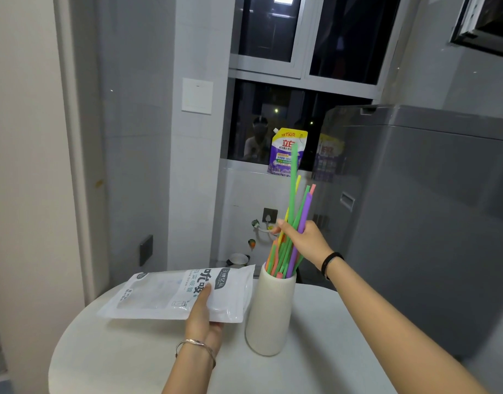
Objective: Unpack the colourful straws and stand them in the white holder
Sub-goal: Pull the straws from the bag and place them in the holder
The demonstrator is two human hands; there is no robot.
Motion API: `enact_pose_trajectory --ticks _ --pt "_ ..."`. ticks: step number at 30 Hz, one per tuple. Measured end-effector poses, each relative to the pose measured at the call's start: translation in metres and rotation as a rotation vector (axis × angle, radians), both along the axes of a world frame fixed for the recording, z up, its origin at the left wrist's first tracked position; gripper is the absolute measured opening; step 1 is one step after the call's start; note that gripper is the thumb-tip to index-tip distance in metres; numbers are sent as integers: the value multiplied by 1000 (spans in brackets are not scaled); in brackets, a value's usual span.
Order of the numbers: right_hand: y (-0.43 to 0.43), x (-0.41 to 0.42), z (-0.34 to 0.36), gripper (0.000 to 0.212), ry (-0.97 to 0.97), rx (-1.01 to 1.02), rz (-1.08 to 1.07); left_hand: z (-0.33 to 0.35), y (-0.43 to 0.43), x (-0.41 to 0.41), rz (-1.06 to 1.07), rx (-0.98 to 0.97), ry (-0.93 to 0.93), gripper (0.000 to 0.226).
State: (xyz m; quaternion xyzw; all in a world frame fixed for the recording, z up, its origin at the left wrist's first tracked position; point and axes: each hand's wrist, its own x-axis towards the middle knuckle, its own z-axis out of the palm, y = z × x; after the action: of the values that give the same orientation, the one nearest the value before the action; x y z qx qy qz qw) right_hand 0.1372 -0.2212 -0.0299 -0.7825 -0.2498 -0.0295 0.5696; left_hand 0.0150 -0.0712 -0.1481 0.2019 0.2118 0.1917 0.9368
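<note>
A round white table (125, 354) carries a tall, ribbed white holder (270, 311), standing upright near the table's far right side. A bundle of colourful straws (290, 245) (green, purple, orange, yellow and pink among them) has its lower ends inside the holder's mouth, while the upper lengths fan up and to the right, leaning rather than standing straight. One green straw reaches well above the others.

The right hand (307, 240) is closed around the middle of the bundle, above the holder's rim, with the fingers wrapped over the straws and the thumb on the near side. A dark band sits on that wrist.

The left hand (202, 314) holds a flat, translucent white straw packet (182, 294) just to the left of the holder, thumb pressed on top of the printed face and the other fingers underneath at the near edge. The packet is lifted roughly level above the table; its right end lies close beside the holder, though whether it touches cannot be told. It looks flat, and no straws show through it. A thin silver bangle (196, 348) circles the left wrist.

Behind the table, a purple and yellow detergent pouch (287, 152) stands on the sill of a dark window (273, 115). A grey washing machine (432, 200) stands at the right.
</note>
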Motion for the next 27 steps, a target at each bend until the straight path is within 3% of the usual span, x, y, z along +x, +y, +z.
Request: enact_pose_trajectory --ticks 18,23,27 --pt "8 -12 -2 11 61 195 21 1 0 -3 -12 15 -4 39" --pt "10 -13 5 29 67 231 -15 0 1 -2 -8 17 -15 38" --pt "12 -14 7 25 29 233 -11 0 0 -2 -15 27 -15 37"
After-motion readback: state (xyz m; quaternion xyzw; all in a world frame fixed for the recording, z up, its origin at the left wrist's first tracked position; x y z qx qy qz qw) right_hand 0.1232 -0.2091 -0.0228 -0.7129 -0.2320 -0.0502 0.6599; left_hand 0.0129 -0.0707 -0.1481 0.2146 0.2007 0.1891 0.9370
